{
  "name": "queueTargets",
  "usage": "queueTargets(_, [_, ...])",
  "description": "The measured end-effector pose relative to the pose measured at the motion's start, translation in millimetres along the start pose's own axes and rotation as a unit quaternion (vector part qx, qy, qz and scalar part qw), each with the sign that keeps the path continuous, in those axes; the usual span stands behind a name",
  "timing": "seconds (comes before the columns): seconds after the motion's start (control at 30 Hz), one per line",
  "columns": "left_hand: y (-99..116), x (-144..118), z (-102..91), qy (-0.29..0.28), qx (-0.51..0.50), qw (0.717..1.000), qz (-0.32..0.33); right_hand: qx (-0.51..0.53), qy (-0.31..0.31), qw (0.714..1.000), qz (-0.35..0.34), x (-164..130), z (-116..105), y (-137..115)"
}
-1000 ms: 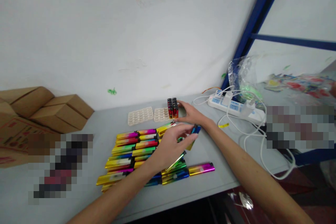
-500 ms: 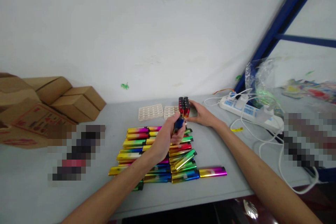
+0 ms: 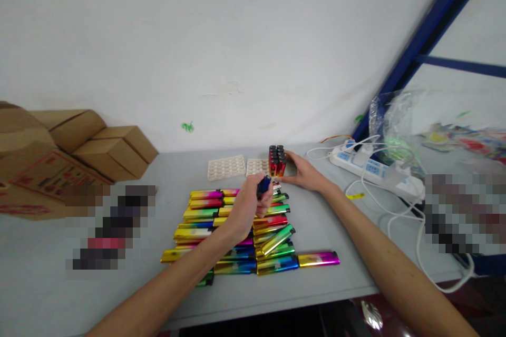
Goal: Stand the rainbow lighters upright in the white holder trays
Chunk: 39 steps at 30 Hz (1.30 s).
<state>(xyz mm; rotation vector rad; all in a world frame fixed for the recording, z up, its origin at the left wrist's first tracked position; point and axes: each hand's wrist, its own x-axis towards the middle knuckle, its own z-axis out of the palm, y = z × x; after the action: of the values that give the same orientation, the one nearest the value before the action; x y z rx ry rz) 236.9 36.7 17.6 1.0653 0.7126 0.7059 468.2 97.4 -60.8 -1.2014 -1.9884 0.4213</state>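
My left hand point(image 3: 247, 208) is closed around a blue lighter point(image 3: 263, 186), held upright above a pile of shiny multicoloured lighters point(image 3: 237, 231) lying in rows on the grey table point(image 3: 316, 284). My right hand point(image 3: 302, 171) rests against the right side of a white tray point(image 3: 256, 166) in which several red lighters point(image 3: 277, 160) stand upright. The blue lighter is just in front of and below those standing lighters. A second white tray point(image 3: 226, 167) with no lighters in it lies to the left of the first.
Cardboard boxes point(image 3: 79, 147) are stacked at the left against the white wall. A white power strip point(image 3: 375, 168) with cables and a clear plastic bag point(image 3: 395, 121) lie at the right, beside a blue metal frame point(image 3: 427, 26). The table's front edge is near me.
My left hand picked a blue lighter out of the pile, raised it upright and brought it towards the tray. My right hand stayed on the tray. The camera shifted left.
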Motion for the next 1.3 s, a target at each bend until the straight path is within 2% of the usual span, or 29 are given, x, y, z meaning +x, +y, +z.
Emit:
queueTargets(0.17, [7,8,-6.2,0.007,-0.026,0.998,0.051,0.011,0.001,1.000,-0.004,1,1,0])
queueTargets(0.3, [23,15,-15.3,0.039,-0.027,0.992,0.118,0.021,0.004,1.000,-0.007,2,2,-1])
queueTargets(0.4, [35,25,-27.3,0.065,0.007,0.988,0.140,0.035,0.006,0.999,-0.011,4,2,-2])
queueTargets(0.57, [43,64,-51.7,0.066,0.089,0.982,0.154,0.033,0.002,0.999,-0.010,4,2,0])
queueTargets(0.73, [30,106,-64.5,0.104,0.173,0.963,0.177,0.024,0.000,1.000,-0.003,3,2,0])
queueTargets(1.0, [13,127,-77.4,0.055,0.237,0.954,0.175,0.023,0.006,1.000,0.005,1,3,1])
queueTargets(1.3, [22,131,-91.8,-0.023,0.328,0.924,0.193,0.007,-0.002,1.000,0.009,0,2,1])
